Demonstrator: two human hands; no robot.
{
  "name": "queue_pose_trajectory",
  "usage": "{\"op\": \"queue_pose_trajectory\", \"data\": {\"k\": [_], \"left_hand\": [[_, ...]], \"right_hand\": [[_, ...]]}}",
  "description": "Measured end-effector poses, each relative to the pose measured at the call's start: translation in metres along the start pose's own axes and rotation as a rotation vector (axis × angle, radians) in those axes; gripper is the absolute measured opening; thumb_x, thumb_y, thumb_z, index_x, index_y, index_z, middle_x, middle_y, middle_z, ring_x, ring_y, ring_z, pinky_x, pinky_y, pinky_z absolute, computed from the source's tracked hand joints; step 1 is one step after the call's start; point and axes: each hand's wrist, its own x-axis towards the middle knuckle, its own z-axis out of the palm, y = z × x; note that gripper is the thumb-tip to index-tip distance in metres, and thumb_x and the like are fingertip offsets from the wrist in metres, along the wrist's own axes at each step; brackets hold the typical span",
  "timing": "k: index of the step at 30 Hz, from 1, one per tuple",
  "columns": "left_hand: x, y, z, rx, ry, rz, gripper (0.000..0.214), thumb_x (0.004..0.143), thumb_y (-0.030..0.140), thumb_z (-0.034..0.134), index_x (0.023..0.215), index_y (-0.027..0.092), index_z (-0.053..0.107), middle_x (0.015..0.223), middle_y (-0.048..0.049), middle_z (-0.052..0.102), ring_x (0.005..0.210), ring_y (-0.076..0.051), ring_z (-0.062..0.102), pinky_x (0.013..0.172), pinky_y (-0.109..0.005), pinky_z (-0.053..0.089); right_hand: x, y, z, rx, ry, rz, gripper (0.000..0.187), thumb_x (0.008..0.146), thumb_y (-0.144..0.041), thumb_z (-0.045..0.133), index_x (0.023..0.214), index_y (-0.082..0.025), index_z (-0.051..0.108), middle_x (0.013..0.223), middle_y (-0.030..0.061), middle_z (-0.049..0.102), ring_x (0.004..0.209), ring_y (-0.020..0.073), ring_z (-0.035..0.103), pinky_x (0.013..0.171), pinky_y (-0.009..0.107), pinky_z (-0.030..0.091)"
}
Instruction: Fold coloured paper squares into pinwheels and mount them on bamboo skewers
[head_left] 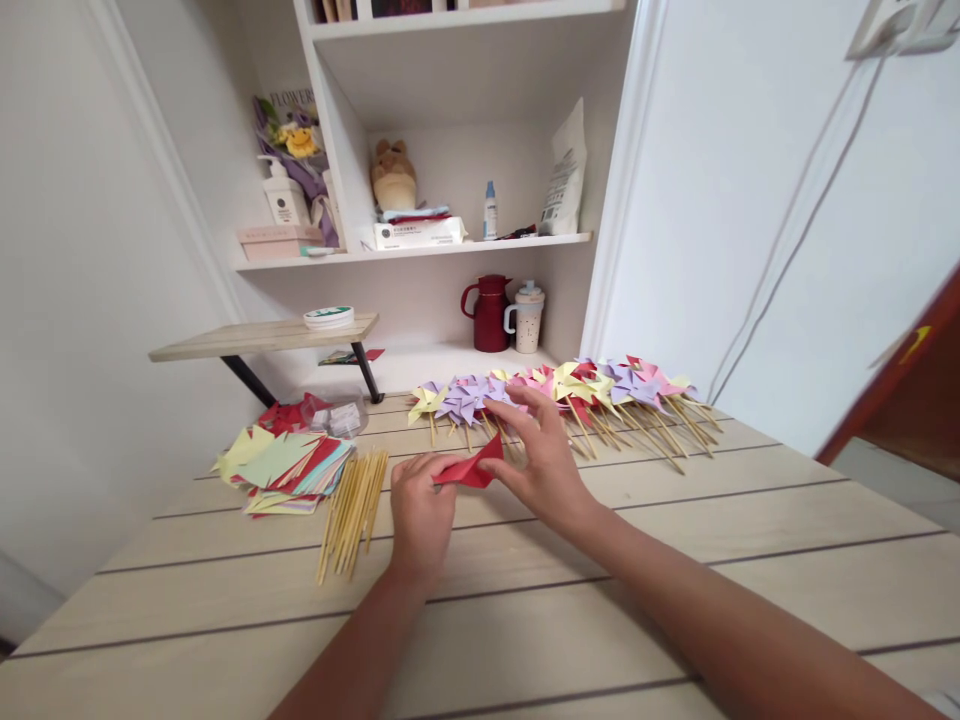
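A folded piece of red paper [474, 468] is pinched in my left hand [424, 510], thumb on top and fingers curled under it. My right hand [546, 462] is at the paper's right end, its fingers spread and raised and its thumb against the edge. Left of my hands lies a bundle of thin wooden sticks [352, 510]. Beside the sticks is a pile of coloured paper sheets [289, 470] with cut corners. Beyond my right hand, a row of finished paper pinwheels [630, 385] in purple, yellow, pink and red lies on sticks.
The slatted wooden table [540, 640] extends under everything. A clear plastic box [341, 418] sits behind the paper pile, near a small raised shelf [262, 338]. At the back stand a red jug [491, 315] and a lidded cup [529, 320]. White shelving [450, 250] rises above them.
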Motion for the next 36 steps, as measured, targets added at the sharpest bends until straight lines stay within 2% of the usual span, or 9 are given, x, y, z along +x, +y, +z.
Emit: {"op": "queue_pose_trajectory", "data": {"k": [3,13,19,21,23,26,29,32,36], "left_hand": [[0.000,0.000,-0.001,0.084,0.000,0.057,0.031,0.074,0.001,0.058,0.085,0.024,0.076,0.087,-0.0023,0.077,0.087,-0.025,0.067,0.088,-0.043,0.042],[-0.004,0.007,0.000,0.189,-0.033,0.256,0.026,0.078,0.002,0.061,0.086,0.024,0.073,0.087,-0.0014,0.077,0.084,-0.023,0.068,0.089,-0.042,0.037],[-0.004,0.008,0.003,0.164,-0.042,0.195,0.024,0.078,0.003,0.062,0.081,0.025,0.072,0.084,-0.0006,0.076,0.085,-0.023,0.067,0.092,-0.044,0.037],[-0.003,0.009,0.005,0.114,-0.025,0.113,0.017,0.078,0.009,0.066,0.080,0.025,0.071,0.082,-0.0013,0.074,0.085,-0.023,0.066,0.092,-0.044,0.039],[-0.001,0.009,0.006,-0.019,0.032,0.002,0.019,0.077,0.019,0.073,0.095,0.025,0.071,0.090,-0.0034,0.072,0.089,-0.023,0.064,0.091,-0.043,0.043],[0.002,0.007,0.007,-0.293,0.122,-0.177,0.063,0.072,0.033,0.080,0.130,0.027,0.056,0.113,-0.0075,0.064,0.102,-0.023,0.061,0.093,-0.039,0.047],[0.004,0.006,0.008,-0.528,0.135,-0.331,0.082,0.074,0.043,0.079,0.144,0.028,0.039,0.126,-0.0103,0.058,0.113,-0.022,0.059,0.098,-0.038,0.046],[0.002,0.009,0.009,-0.787,0.010,-0.442,0.073,0.078,0.047,0.074,0.141,0.023,0.045,0.128,-0.0130,0.061,0.116,-0.023,0.060,0.100,-0.037,0.046],[-0.002,0.017,0.010,-0.948,-0.213,-0.506,0.052,0.074,0.040,0.080,0.117,0.015,0.066,0.117,-0.0141,0.071,0.113,-0.025,0.064,0.102,-0.037,0.045]], "right_hand": [[0.000,0.002,0.000,-0.102,-0.067,-0.062,0.048,0.079,-0.035,0.077,0.125,-0.028,0.063,0.150,0.0129,0.040,0.135,0.0361,0.040,0.106,0.054,0.036],[-0.003,0.000,0.006,-0.076,-0.152,-0.028,0.014,0.078,-0.018,0.074,0.088,-0.027,0.076,0.137,0.0072,0.059,0.127,0.0319,0.049,0.100,0.050,0.036],[-0.003,0.004,0.011,0.101,-0.173,0.038,0.018,0.074,-0.006,0.068,0.072,-0.024,0.073,0.112,0.0046,0.073,0.109,0.0272,0.059,0.095,0.048,0.039],[-0.002,0.004,0.012,0.247,-0.199,0.145,0.014,0.075,-0.010,0.068,0.071,-0.022,0.073,0.104,0.0051,0.074,0.102,0.0256,0.061,0.092,0.045,0.042],[0.000,0.002,0.011,0.439,-0.236,0.328,0.007,0.074,-0.018,0.072,0.067,-0.021,0.071,0.096,0.0056,0.075,0.095,0.0241,0.064,0.086,0.040,0.046],[0.004,-0.005,0.007,0.743,-0.257,0.698,0.014,0.069,-0.031,0.077,0.067,-0.019,0.070,0.078,0.0041,0.073,0.077,0.0206,0.064,0.074,0.034,0.048],[0.008,-0.012,0.003,0.988,-0.212,0.931,0.026,0.060,-0.036,0.084,0.070,-0.016,0.071,0.067,0.0025,0.071,0.065,0.0174,0.062,0.070,0.032,0.048],[0.010,-0.014,0.001,1.117,-0.167,1.002,0.030,0.053,-0.034,0.088,0.070,-0.015,0.071,0.069,0.0037,0.072,0.065,0.0166,0.063,0.073,0.032,0.048],[0.010,-0.012,0.001,1.142,-0.136,1.049,0.031,0.051,-0.031,0.090,0.070,-0.015,0.071,0.072,0.0049,0.073,0.067,0.0172,0.064,0.075,0.033,0.049]]}}
